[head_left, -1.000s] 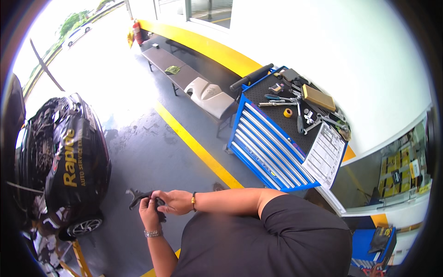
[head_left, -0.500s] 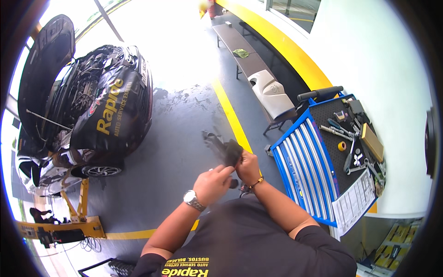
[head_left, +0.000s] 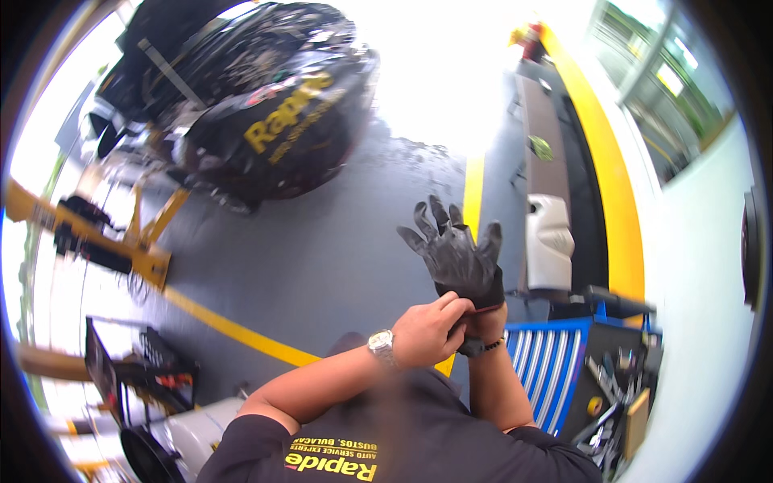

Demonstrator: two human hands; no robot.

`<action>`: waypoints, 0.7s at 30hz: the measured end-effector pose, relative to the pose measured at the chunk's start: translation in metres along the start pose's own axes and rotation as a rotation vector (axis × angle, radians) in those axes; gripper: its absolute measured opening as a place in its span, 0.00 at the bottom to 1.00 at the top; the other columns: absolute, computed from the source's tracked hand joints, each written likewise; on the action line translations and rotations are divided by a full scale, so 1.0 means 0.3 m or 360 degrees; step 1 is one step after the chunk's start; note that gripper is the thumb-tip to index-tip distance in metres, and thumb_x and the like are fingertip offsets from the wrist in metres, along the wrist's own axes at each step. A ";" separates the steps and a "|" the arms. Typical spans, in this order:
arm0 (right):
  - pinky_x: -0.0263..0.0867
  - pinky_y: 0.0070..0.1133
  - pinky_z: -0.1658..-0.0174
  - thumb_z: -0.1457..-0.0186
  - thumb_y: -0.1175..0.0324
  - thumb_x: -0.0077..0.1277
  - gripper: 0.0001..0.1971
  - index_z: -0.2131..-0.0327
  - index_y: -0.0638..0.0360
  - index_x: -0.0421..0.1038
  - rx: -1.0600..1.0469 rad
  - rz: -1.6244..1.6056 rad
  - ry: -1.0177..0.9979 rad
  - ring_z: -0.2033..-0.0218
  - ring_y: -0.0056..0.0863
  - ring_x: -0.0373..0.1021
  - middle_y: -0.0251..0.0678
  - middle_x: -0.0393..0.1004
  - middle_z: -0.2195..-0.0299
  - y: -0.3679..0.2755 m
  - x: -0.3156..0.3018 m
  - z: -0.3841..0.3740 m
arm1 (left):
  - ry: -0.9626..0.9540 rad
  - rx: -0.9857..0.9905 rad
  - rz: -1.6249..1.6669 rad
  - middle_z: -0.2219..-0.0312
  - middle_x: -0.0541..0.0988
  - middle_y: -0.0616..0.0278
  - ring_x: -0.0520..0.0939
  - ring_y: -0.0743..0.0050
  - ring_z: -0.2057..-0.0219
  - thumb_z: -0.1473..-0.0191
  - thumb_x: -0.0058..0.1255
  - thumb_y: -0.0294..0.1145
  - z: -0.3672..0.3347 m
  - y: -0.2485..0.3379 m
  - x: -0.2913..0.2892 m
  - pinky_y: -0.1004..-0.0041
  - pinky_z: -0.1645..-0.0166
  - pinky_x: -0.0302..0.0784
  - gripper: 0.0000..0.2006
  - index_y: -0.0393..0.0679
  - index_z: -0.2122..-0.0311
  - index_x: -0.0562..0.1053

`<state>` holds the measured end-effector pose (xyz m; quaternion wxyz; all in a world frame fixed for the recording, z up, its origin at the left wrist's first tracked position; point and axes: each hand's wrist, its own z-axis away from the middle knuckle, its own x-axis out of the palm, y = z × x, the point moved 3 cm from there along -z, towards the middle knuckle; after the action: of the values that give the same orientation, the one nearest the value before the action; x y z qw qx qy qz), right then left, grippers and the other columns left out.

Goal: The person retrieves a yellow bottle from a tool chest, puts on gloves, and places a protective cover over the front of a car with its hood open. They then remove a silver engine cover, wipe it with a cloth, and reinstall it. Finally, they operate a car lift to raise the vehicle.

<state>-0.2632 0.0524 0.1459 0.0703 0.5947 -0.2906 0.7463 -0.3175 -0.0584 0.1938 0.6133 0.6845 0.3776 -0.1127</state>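
Note:
A black work glove [head_left: 460,256] covers my right hand [head_left: 467,270], whose fingers are spread apart and point away from me. My left hand [head_left: 432,328] is bare and closed, pinching the glove's cuff at the right wrist. A dark piece, perhaps a second glove [head_left: 472,347], shows just under my left fingers; most of it is hidden. I wear a metal watch [head_left: 380,344] on the left wrist and a beaded bracelet [head_left: 493,344] on the right.
A car [head_left: 266,113] with its hood raised stands ahead left, beside a yellow lift arm [head_left: 153,262]. On the right are a blue tool cabinet [head_left: 555,354] with tools on top and a long bench [head_left: 541,113] bearing a grey cover [head_left: 547,241]. A black cart [head_left: 121,354] stands at lower left.
The glove has gone from a blurred bundle between my hands to sitting over my right hand, fingers spread. My view has turned, so the car and cabinet appear shifted.

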 end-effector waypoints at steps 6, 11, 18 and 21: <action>0.66 0.34 0.42 0.35 0.61 0.38 0.24 0.42 0.70 0.60 0.0196 0.0413 -0.0415 0.45 0.40 0.68 0.49 0.68 0.46 0.155 0.207 -0.333 | 0.0221 -0.0187 0.0538 0.61 0.75 0.50 0.79 0.48 0.63 0.49 0.54 0.29 0.033 -0.161 -0.204 0.60 0.58 0.75 0.19 0.39 0.52 0.69; 0.68 0.22 0.50 0.37 0.73 0.45 0.15 0.50 0.70 0.66 -0.0285 0.1205 -0.0648 0.55 0.30 0.72 0.44 0.74 0.55 0.510 0.347 -0.701 | 0.0412 -0.0282 0.0407 0.60 0.75 0.52 0.79 0.54 0.61 0.46 0.52 0.28 0.011 -0.380 -0.409 0.64 0.58 0.74 0.15 0.40 0.53 0.68; 0.69 0.29 0.48 0.34 0.74 0.40 0.15 0.48 0.74 0.60 -0.0363 0.1432 -0.1118 0.52 0.40 0.73 0.54 0.72 0.52 0.672 0.593 -1.112 | 0.0401 -0.0309 0.0144 0.62 0.76 0.53 0.80 0.53 0.70 0.47 0.52 0.29 -0.170 -0.713 -0.775 0.63 0.64 0.76 0.16 0.42 0.52 0.70; 0.68 0.38 0.45 0.31 0.68 0.32 0.17 0.46 0.71 0.56 -0.0070 0.1044 -0.1117 0.52 0.49 0.72 0.57 0.72 0.54 0.649 0.622 -1.252 | 0.0361 -0.0294 0.0147 0.61 0.76 0.55 0.80 0.50 0.68 0.48 0.52 0.29 -0.307 -0.789 -0.851 0.61 0.65 0.77 0.17 0.43 0.52 0.71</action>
<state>-0.7218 0.0420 0.2046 -0.2586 0.6860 -0.4848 0.4769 -0.6770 -0.0787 0.1932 0.6317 0.6501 0.4213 0.0288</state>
